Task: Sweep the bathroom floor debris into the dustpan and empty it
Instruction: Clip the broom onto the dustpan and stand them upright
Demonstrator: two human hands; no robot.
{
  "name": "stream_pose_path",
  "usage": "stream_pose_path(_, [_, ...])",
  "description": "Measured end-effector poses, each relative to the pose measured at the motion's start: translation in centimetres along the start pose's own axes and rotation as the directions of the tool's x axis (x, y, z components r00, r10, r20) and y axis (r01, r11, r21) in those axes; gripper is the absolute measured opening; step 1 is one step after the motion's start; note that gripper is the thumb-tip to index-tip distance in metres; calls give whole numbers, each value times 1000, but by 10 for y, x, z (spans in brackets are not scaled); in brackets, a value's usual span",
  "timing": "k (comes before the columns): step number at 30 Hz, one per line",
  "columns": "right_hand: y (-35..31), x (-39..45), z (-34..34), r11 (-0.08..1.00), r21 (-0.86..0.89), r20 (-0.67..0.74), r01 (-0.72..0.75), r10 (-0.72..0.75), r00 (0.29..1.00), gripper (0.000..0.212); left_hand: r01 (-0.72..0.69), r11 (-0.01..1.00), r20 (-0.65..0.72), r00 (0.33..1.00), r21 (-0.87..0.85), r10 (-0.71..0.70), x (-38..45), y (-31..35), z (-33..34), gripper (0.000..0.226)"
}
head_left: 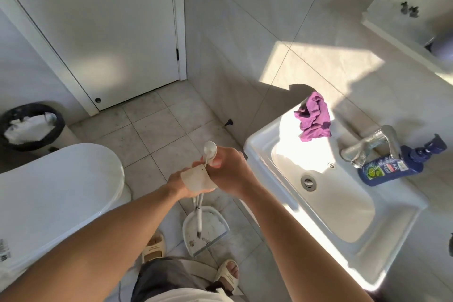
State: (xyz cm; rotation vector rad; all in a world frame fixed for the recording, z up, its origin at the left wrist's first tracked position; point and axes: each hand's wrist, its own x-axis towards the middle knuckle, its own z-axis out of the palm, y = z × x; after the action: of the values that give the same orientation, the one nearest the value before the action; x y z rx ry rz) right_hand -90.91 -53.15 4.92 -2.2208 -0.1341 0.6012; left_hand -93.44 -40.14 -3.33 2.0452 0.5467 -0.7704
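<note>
While both arms reach forward over the tiled bathroom floor [157, 130], a person grips the top ends of a white broom and dustpan set between a toilet and a sink. The right hand [229, 169] is curled around the rounded white handle top [210, 151], fingers wrapped tight on it. The left hand [181, 182] is closed round a pale, sleeve-like piece [197, 178] just below that handle top, touching the right hand; whether this piece belongs to the broom or the dustpan cannot be told. From the hands, thin white poles [199, 213] drop straight down to the dustpan [204, 230], which stands on the floor just ahead of the person's feet in cream slippers [154, 247]. The pan's tray holds a pale heap of dust and a few dark specks. The broom head cannot be made out clearly.

To the left, the white toilet [56, 193] has its lid closed. Beyond it, near the closed white door [103, 32], stands a black waste bin [31, 126] lined with a bag and holding crumpled white paper. To the right, sunlight falls across the white sink [331, 203] and the tiled wall behind it. A crumpled purple cloth [313, 117] lies on the sink's back rim, near a chrome tap [372, 144]. A dark blue pump bottle [397, 164] lies tipped on its side just beside the tap. A small black doorstop [228, 122] sits where floor meets wall.
</note>
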Motion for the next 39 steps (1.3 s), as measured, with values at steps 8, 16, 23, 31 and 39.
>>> stream_pose_path(8, [-84, 51, 12, 985, 132, -123, 113, -97, 988, 25, -227, 908, 67, 974, 353, 217, 57, 2, -121, 61])
stream_pose_path(16, [-144, 97, 26, 996, 22, -128, 91, -88, 988, 26, -487, 825, 44, 867, 286, 497, 45, 35, -229, 43])
stream_pose_path(23, [-186, 143, 11, 989, 6, -177, 149, -145, 973, 34, -554, 831, 6, 832, 41, 555, 41, 82, -295, 27])
stream_pose_path(31, [-224, 219, -40, 970, 13, -174, 243, -237, 956, 37, -595, 774, -56, 784, 215, 618, 78, 141, -349, 22])
stream_pose_path(39, [-249, 317, -104, 956, -9, -196, 294, -290, 937, 32, -551, 800, -181, 784, 238, 593, 141, 221, -389, 13])
